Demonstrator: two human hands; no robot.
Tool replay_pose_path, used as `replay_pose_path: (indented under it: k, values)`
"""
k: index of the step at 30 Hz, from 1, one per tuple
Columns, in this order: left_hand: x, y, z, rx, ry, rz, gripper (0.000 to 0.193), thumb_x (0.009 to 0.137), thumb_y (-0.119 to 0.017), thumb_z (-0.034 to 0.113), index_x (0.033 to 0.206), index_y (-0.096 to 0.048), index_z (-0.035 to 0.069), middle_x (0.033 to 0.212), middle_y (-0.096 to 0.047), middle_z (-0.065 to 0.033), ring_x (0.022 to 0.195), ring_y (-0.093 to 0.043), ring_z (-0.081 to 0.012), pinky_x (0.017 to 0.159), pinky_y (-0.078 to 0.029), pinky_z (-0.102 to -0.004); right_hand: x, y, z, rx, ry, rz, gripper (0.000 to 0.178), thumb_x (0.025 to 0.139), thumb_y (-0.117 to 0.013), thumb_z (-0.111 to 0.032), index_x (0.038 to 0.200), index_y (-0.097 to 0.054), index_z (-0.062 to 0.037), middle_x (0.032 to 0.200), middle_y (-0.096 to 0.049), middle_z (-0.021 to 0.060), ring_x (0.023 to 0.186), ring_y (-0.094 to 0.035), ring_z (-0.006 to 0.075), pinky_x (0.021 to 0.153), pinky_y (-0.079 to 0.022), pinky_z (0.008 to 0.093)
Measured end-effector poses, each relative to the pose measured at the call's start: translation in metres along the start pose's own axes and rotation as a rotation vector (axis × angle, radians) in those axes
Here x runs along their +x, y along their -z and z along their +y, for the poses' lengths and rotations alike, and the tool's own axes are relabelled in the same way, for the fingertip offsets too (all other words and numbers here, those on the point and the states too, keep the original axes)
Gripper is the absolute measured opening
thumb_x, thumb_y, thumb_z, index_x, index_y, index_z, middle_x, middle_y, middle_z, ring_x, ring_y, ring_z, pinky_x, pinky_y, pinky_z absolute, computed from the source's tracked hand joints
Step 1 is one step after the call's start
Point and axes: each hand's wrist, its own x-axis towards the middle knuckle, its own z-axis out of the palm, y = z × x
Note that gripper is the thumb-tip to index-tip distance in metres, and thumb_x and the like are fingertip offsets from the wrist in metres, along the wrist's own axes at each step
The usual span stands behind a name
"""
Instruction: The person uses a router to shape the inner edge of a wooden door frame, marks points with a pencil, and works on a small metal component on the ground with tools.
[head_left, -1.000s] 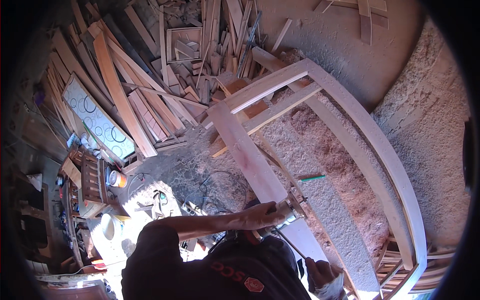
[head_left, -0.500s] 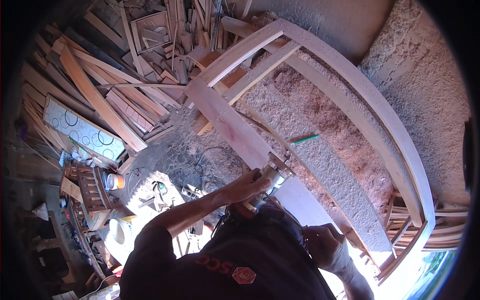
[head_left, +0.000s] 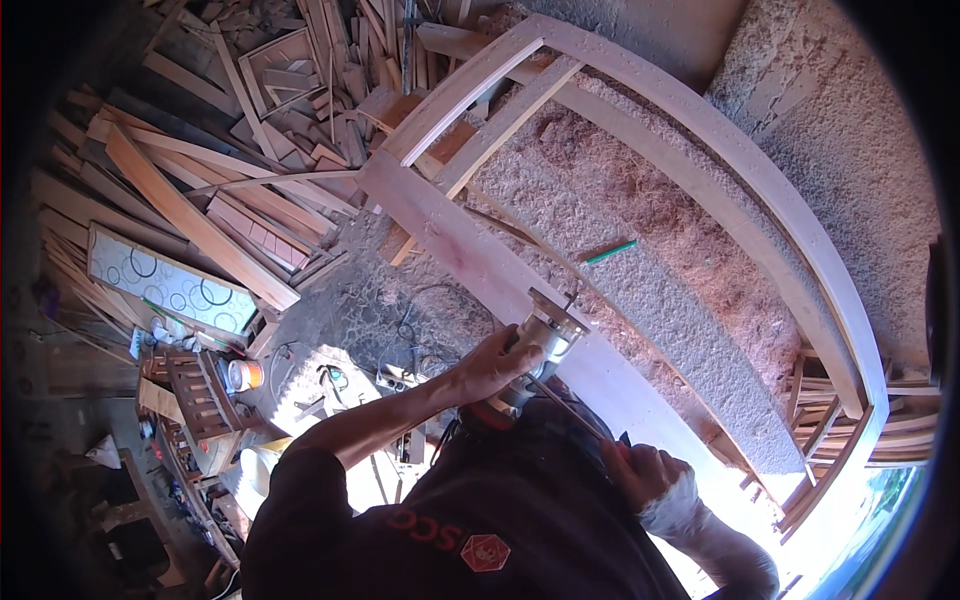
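Observation:
My left hand (head_left: 492, 368) is wrapped round the body of a handheld router (head_left: 543, 345), held tilted against my front with its round metal base plate facing away and a small bit sticking out. The router's red end (head_left: 487, 414) rests near my shirt. In my right hand (head_left: 650, 478), closed at my front, is a screwdriver (head_left: 572, 408); its thin shaft slants up to the router's body, though I cannot tell whether the tip touches. Beyond the router lies a large curved wooden frame (head_left: 480, 245) with a wide board along its near side.
A green stick-like thing (head_left: 611, 252) lies on shavings inside the frame. Timber offcuts (head_left: 290, 90) are heaped at the far left, near a patterned panel (head_left: 170, 280). A slatted wooden piece (head_left: 200, 395) and a white-and-orange bucket (head_left: 244, 375) stand at left. Cables trail over the floor.
The screwdriver's shaft has come up to the router's body and shows more clearly. My right hand has shifted slightly; the left still grips the router. The whole view has turned a little.

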Motion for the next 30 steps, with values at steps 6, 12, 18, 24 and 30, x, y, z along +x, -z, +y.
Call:
replay_pose_path:
  k: [6,12,18,24,30]
  values:
    - [-0.006,0.001,0.01,0.024,0.043,0.007,0.06,0.091,-0.062,0.047,0.121,-0.051,-0.004,0.1,-0.059,-0.0089,0.091,-0.054,-0.013,0.077,-0.047,-0.0318,-0.001,0.004,0.003,0.302,-0.11,-0.082,0.038,0.085,-0.063,-0.001,0.123,-0.065,-0.0066,0.077,-0.059,0.0088,0.054,-0.061,0.0214,0.044,-0.049,0.033]
    - [-0.009,0.001,0.011,0.019,0.035,0.04,0.053,0.094,-0.059,0.04,0.122,-0.05,-0.004,0.101,-0.059,-0.0092,0.091,-0.054,-0.013,0.078,-0.047,-0.0315,0.007,-0.005,0.014,0.87,-0.289,-0.085,0.032,0.092,-0.061,-0.005,0.123,-0.063,0.0,0.079,-0.067,0.0117,0.055,-0.061,0.0176,0.049,-0.05,0.0295]
    - [-0.012,-0.001,0.003,-0.06,0.06,0.085,0.03,0.096,-0.05,0.028,0.109,-0.053,0.001,0.09,-0.056,-0.0054,0.082,-0.053,-0.0144,0.075,-0.047,-0.0352,0.029,0.009,0.026,1.085,-0.545,-0.286,0.034,0.087,-0.065,-0.006,0.12,-0.064,0.0003,0.084,-0.066,0.0114,0.059,-0.063,0.0207,0.051,-0.051,0.03]
    - [-0.013,-0.007,-0.006,-0.094,0.056,0.063,0.049,0.098,-0.052,0.036,0.131,-0.046,0.0,0.1,-0.057,-0.0042,0.085,-0.054,-0.0114,0.076,-0.049,-0.0314,0.011,0.008,0.005,0.069,0.037,-0.06,0.036,0.076,-0.065,0.0,0.112,-0.066,-0.0057,0.09,-0.063,0.0091,0.059,-0.061,0.0239,0.051,-0.051,0.035]
    - [-0.025,-0.008,0.003,-0.153,0.101,0.104,0.059,0.092,-0.061,0.052,0.114,-0.053,-0.002,0.089,-0.058,-0.0053,0.08,-0.056,-0.0132,0.072,-0.047,-0.0317,-0.003,-0.019,0.018,0.262,0.022,-0.094,0.053,0.076,-0.067,-0.004,0.128,-0.063,-0.0107,0.08,-0.057,0.006,0.06,-0.061,0.021,0.047,-0.049,0.0329]
